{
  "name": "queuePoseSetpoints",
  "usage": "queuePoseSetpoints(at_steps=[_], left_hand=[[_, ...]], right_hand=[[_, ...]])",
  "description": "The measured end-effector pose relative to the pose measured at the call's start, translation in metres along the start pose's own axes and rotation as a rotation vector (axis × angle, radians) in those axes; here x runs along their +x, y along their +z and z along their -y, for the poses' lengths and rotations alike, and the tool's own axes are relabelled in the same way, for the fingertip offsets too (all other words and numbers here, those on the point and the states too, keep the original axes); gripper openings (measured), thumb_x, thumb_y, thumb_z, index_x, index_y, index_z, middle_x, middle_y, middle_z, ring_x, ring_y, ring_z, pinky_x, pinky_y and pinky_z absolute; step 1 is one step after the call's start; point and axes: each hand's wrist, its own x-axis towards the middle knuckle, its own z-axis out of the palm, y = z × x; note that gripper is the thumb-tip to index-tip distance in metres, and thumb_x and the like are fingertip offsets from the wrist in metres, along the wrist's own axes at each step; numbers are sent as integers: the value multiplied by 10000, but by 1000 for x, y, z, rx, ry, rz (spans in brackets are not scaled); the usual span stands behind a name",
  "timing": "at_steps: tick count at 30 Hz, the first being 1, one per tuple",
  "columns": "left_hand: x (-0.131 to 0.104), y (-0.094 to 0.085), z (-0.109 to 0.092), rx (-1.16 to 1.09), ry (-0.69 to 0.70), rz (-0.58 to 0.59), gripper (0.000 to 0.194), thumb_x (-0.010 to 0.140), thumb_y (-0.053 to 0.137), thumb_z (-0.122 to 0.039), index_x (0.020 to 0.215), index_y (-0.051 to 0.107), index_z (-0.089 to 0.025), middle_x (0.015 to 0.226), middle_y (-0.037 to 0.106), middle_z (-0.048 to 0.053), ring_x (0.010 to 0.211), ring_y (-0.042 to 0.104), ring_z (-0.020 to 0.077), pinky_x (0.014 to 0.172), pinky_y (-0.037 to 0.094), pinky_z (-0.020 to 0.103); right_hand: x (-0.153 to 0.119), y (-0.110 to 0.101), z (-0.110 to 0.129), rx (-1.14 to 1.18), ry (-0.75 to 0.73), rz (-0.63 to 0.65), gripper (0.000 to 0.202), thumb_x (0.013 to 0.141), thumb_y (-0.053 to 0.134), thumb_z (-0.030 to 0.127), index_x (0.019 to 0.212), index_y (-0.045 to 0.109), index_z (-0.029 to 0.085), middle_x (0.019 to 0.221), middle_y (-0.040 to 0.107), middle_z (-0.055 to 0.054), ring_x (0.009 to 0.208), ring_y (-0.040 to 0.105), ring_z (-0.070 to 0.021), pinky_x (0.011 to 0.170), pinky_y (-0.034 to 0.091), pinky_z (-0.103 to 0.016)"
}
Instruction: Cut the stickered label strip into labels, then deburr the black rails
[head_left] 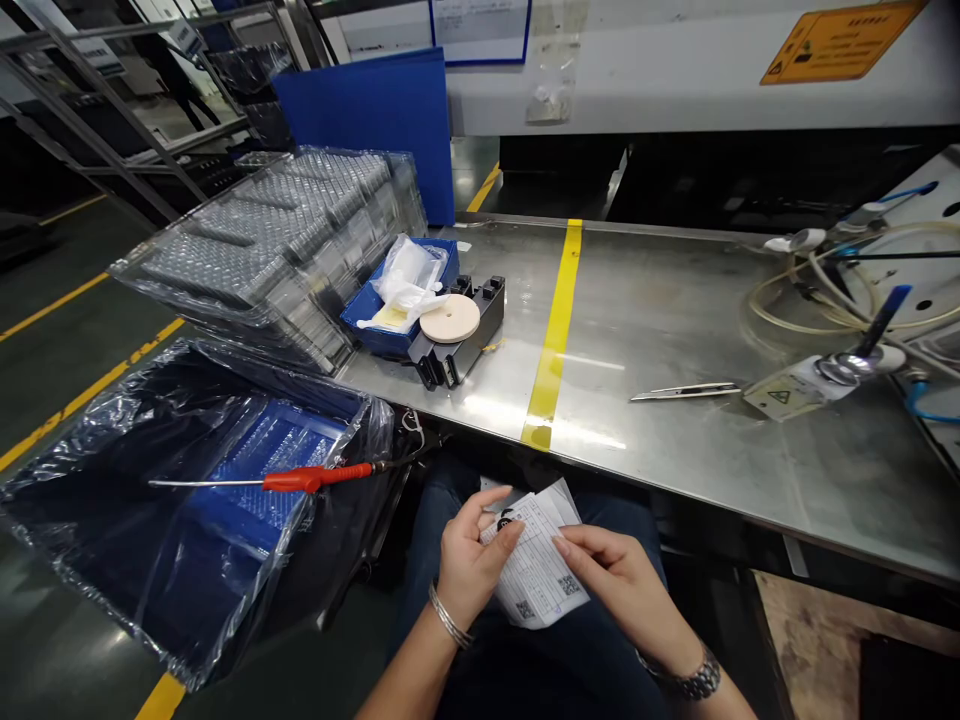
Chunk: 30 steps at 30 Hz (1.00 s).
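Note:
Several printed paper slips (541, 572) with tables and QR codes are held over my lap, overlapping like a loose stack. My left hand (474, 550) is closed on their left side, its thumb lying across the top sheet near a small black item I cannot make out. At the right edge, my right hand (619, 575) pinches the papers between thumb and fingers. The metal bench (645, 480) is just beyond both hands.
Tweezers (686, 391) lie on the bench beside a white device (795, 388) with tubing. Further left are a round tan disc (450, 318) on black blocks, a blue bin (382, 338) and stacked clear trays (285, 230). A red air gun (315, 478) rests over a plastic-lined crate (112, 540).

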Motion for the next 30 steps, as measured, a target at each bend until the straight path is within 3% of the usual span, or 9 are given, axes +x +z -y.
queuePoseSetpoints(at_steps=[8, 11, 15, 17, 20, 22, 24, 27, 30], left_hand=[[3, 6, -8, 282, 126, -89, 282, 755, 602, -389, 657, 629, -126, 525, 560, 1, 476, 438, 78, 456, 355, 190], [2, 9, -12, 334, 155, -104, 270, 751, 603, -370, 618, 623, -136, 473, 511, -23, 437, 397, 68, 440, 336, 192], [2, 11, -13, 367, 213, -79, 255, 769, 592, -358, 634, 637, -146, 514, 559, -8, 457, 442, 79, 477, 370, 203], [7, 9, -12, 337, 265, 1, 297, 790, 567, -401, 676, 661, -143, 580, 607, 27, 519, 503, 107, 524, 402, 221], [23, 5, -14, 175, 333, 261, 478, 794, 493, -567, 726, 692, -138, 680, 651, 93, 691, 582, 177, 744, 462, 314], [38, 3, -15, 69, 332, 436, 586, 770, 438, -666, 671, 693, -147, 695, 658, 110, 752, 600, 198, 917, 408, 386], [52, 5, -17, 13, 307, 553, 632, 731, 428, -723, 602, 677, -157, 654, 647, 98, 722, 606, 190, 972, 373, 405], [62, 10, -17, -32, 248, 642, 610, 636, 537, -738, 585, 666, -144, 621, 620, 80, 700, 597, 190, 840, 455, 361], [58, 16, -18, -49, 155, 672, 538, 591, 660, -649, 599, 656, -111, 578, 573, 50, 556, 520, 135, 540, 427, 252]], right_hand=[[-13, -3, 13, 13, 16, 41, 375, 818, 532, 499, 738, 665, 157, 642, 577, -12, 602, 481, -121, 553, 405, -225], [-16, 0, 14, -56, -8, -26, 409, 845, 483, 503, 659, 601, 159, 599, 521, 3, 565, 425, -111, 514, 371, -222], [-18, 5, 14, -204, -58, -50, 309, 851, 506, 443, 772, 632, 172, 671, 586, -8, 615, 488, -133, 566, 399, -224], [-21, 4, 15, -230, -86, -52, 300, 855, 505, 429, 796, 651, 173, 672, 606, -12, 605, 502, -133, 560, 403, -221], [-29, -4, 17, -207, -81, -74, 317, 847, 514, 440, 847, 685, 173, 693, 633, -25, 593, 515, -134, 538, 415, -220], [-36, -13, 17, -156, -43, -109, 309, 831, 543, 442, 892, 700, 183, 698, 643, -26, 600, 530, -139, 532, 428, -217], [-43, -25, 15, -65, -5, -138, 289, 816, 573, 429, 942, 701, 202, 735, 664, -33, 651, 570, -158, 563, 460, -225], [-51, -42, 12, 94, 27, -219, 292, 794, 607, 418, 1000, 693, 228, 868, 698, -59, 767, 625, -208, 680, 515, -288], [-54, -52, 10, 167, 49, -324, 301, 767, 638, 421, 991, 702, 230, 935, 705, -81, 815, 642, -240, 735, 528, -337]])
